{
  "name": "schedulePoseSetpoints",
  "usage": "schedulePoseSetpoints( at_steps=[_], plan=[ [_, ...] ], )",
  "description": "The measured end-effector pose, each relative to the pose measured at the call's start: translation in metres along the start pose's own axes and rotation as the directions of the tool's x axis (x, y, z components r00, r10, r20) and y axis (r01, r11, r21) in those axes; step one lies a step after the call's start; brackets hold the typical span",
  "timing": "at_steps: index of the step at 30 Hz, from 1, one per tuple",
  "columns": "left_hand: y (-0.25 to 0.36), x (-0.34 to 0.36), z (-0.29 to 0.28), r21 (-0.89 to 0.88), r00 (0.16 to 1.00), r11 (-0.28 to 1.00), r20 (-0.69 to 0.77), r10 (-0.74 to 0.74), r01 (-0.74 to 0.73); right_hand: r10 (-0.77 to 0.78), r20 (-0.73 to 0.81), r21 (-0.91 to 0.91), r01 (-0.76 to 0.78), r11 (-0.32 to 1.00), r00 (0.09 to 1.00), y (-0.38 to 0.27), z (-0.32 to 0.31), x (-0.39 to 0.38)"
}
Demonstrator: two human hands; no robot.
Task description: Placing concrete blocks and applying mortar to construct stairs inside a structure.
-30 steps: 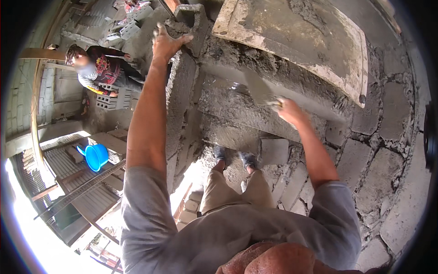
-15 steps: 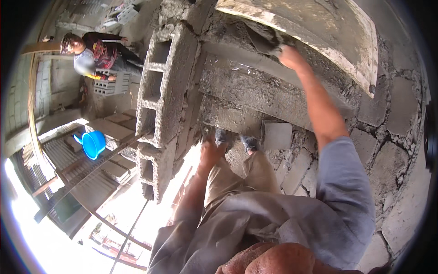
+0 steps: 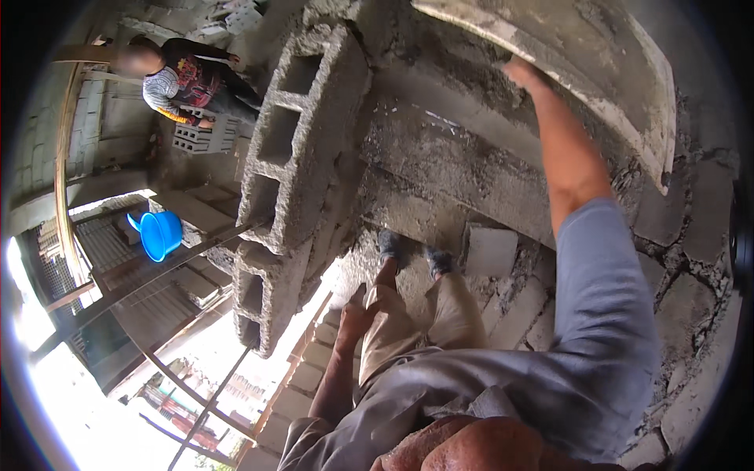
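My right hand point(image 3: 526, 74) is stretched far forward beside the raised edge of a mortar-smeared board point(image 3: 581, 71). Its fingers are closed, apparently round the trowel seen plainly half a second ago, whose blade is now lost in the shadow there. Below that hand run wet grey concrete steps point(image 3: 448, 141). My left hand point(image 3: 357, 318) hangs by my left knee, fingers curled, and a small dark piece sticks up from it that I cannot make out.
A wall of hollow concrete blocks point(image 3: 314, 149) rises on my left. Past it are a blue dipper point(image 3: 161, 235) on planks and another person point(image 3: 192, 82). A square grey block point(image 3: 491, 251) lies near my feet. Rough blockwork point(image 3: 687, 212) stands at right.
My right hand has moved farther out and right, close to the board's edge, and the trowel blade has dropped from sight. My left hand has come back toward my knee. The whole view has shifted slightly.
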State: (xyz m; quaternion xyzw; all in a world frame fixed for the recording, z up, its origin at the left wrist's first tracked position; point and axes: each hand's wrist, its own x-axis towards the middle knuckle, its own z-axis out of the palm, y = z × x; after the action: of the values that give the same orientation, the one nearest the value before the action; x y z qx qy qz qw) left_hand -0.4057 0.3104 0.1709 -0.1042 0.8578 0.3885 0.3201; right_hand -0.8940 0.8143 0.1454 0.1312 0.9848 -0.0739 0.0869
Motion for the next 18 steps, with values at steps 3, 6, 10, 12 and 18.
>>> schedulePoseSetpoints(
  at_steps=[3,6,10,12,18],
  plan=[
    [-0.016,-0.017,-0.004,0.035,0.997,0.996,-0.002,-0.083,0.083,0.012,-0.175,-0.163,-0.041,0.986,0.984,-0.033,-0.026,-0.039],
    [-0.035,-0.031,-0.006,-0.134,0.991,0.987,-0.091,-0.097,0.084,0.080,0.102,0.043,-0.085,0.995,0.992,-0.039,-0.060,-0.068],
    [-0.021,-0.032,-0.014,-0.020,0.995,0.997,-0.071,-0.076,0.075,0.008,0.031,0.122,-0.012,0.992,0.999,-0.010,-0.073,-0.089],
    [-0.007,-0.032,-0.016,-0.045,0.997,0.998,-0.061,-0.052,0.050,-0.026,0.019,0.098,0.024,0.995,0.999,-0.014,-0.081,-0.118],
    [0.030,-0.029,-0.019,-0.031,0.991,0.991,-0.050,0.127,-0.129,-0.081,0.097,-0.010,0.083,0.997,0.992,-0.021,-0.122,-0.196]
  ],
)
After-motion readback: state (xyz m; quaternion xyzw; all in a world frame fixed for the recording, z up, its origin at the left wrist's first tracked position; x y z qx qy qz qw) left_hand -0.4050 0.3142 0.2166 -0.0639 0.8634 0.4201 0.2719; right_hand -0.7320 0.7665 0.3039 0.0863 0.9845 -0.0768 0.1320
